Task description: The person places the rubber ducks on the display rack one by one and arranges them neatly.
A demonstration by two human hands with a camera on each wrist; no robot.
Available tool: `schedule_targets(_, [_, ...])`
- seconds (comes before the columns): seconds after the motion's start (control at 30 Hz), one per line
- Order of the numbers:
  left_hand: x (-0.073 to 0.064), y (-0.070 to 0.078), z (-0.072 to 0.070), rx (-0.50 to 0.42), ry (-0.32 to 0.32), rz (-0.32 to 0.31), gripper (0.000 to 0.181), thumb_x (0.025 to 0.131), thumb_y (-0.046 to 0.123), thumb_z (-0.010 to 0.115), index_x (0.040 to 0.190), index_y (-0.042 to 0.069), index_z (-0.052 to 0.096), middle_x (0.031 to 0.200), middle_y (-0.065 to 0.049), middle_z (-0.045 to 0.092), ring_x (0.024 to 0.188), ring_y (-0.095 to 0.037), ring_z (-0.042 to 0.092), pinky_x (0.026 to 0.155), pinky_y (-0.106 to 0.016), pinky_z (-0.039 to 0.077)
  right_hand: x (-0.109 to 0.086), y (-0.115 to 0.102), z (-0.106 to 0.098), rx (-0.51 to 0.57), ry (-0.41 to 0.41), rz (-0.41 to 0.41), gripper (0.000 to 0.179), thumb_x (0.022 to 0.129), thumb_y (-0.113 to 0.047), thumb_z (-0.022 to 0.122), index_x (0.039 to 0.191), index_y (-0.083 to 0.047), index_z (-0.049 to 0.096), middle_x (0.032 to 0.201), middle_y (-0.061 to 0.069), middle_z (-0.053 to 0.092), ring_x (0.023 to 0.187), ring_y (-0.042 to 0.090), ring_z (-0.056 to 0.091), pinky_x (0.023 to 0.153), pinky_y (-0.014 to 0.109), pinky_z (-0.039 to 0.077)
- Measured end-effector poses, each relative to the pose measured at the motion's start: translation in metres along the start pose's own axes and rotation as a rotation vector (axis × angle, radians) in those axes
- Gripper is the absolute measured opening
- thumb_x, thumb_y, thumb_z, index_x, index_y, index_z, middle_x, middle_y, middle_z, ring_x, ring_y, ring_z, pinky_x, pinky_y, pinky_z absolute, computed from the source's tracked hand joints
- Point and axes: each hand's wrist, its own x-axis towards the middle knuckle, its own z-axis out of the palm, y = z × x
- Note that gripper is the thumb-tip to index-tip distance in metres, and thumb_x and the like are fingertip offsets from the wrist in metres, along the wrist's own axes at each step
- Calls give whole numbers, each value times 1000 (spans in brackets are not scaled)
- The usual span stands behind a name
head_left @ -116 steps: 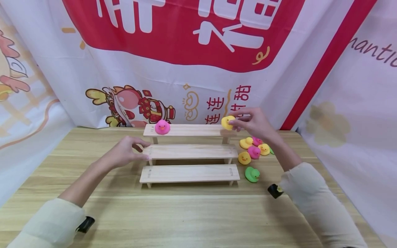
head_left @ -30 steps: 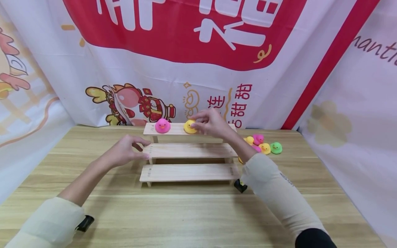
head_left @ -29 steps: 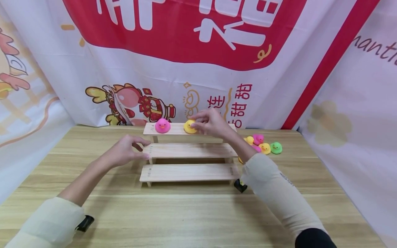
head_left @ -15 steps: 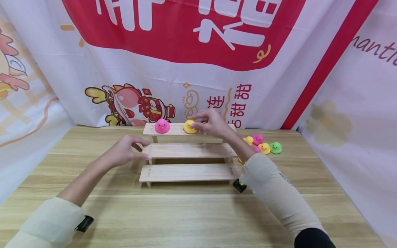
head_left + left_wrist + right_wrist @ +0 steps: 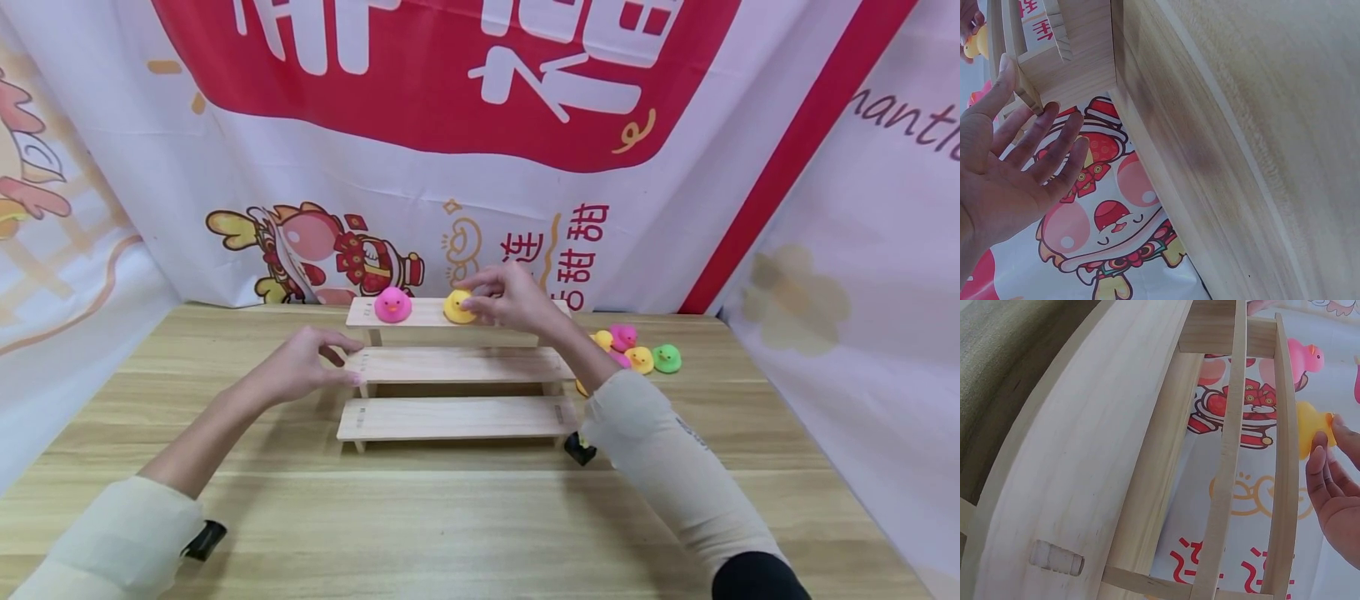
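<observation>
A three-tier wooden display stand is on the table. My left hand holds the left end of its middle shelf; in the left wrist view the thumb of the left hand lies on one side of the board's end and fingertips on the other. On the top shelf, near the middle, sits a yellow rubber duck, pinched between thumb and fingers of my right hand. The right wrist view shows the yellow duck at the shelf. Left of it stands a pink rubber duck, untouched.
Right of the stand, several ducks lie on the table, among them a green duck, a yellow duck and a pink duck. My right forearm partly hides this group. A printed cloth hangs behind the table.
Since the oldest frame, my right hand has carried the yellow duck leftward from the top shelf's right end to near its middle. Over the last second nothing visibly moves. The left hand stays put.
</observation>
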Motion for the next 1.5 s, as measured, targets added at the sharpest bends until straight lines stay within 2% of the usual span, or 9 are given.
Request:
schedule_targets(0.3, [0,2,0,-15,-3,8,50,84,14,88,124,-9,70,122,-26,71,98,-33,70,82,-42,60,-5,4,-10,28,-4,-58,28,97,-8,73,124,2,73,104,17,77,75,33,73,63,36,61])
schedule_targets(0.53, [0,2,0,-6,-9,13,50,85,15,87,125,-9,69,124,-26,70,97,-31,71,82,-38,59,-14,9,-20,15,21,-45,30,96,-8,74,124,1,73,113,18,75,80,29,72,65,36,62])
schedule_targets(0.73, [1,1,-1,2,-9,12,49,85,14,86,125,-9,69,124,-26,70,97,-31,71,82,-37,59,-27,13,-30,-43,56,-48,27,95,-9,76,121,2,75,112,18,76,89,25,73,71,33,61])
schedule_targets(0.87, [1,1,0,-6,-6,22,49,85,14,86,125,-9,69,124,-26,70,97,-31,71,83,-38,60,-39,15,-38,-68,73,-14,25,95,-12,76,118,0,77,110,15,77,89,24,74,74,30,59])
schedule_targets(1.0, [1,0,0,-10,-5,20,49,85,13,86,125,-10,69,124,-26,70,97,-31,71,82,-38,60,-52,21,-45,-77,78,19,27,95,-12,77,118,3,75,108,17,76,87,27,75,74,30,59])
schedule_targets(1.17, [0,-1,1,-14,-8,11,48,85,12,86,125,-10,69,124,-27,70,97,-32,70,81,-36,59,-67,32,-57,-95,86,55,31,96,-14,76,122,3,73,109,17,75,93,29,74,75,34,60])
schedule_targets(1.3, [0,1,1,-15,-8,11,49,85,14,87,125,-10,69,124,-27,70,98,-32,70,81,-37,59,-79,41,-68,-87,90,59,32,98,-12,74,125,4,71,111,19,75,97,30,73,75,31,60])
schedule_targets(1.37, [-1,2,1,-15,-8,11,50,85,15,87,125,-10,69,124,-27,70,98,-33,70,82,-39,60,-84,46,-73,-81,99,57,30,97,-9,73,123,6,71,108,21,75,93,32,74,71,28,59])
schedule_targets(1.5, [-1,3,0,-16,-5,8,51,85,16,87,125,-10,69,125,-27,69,98,-33,70,82,-42,60,-96,58,-82,-97,121,83,26,95,-6,75,117,8,73,102,21,75,83,26,72,65,26,57])
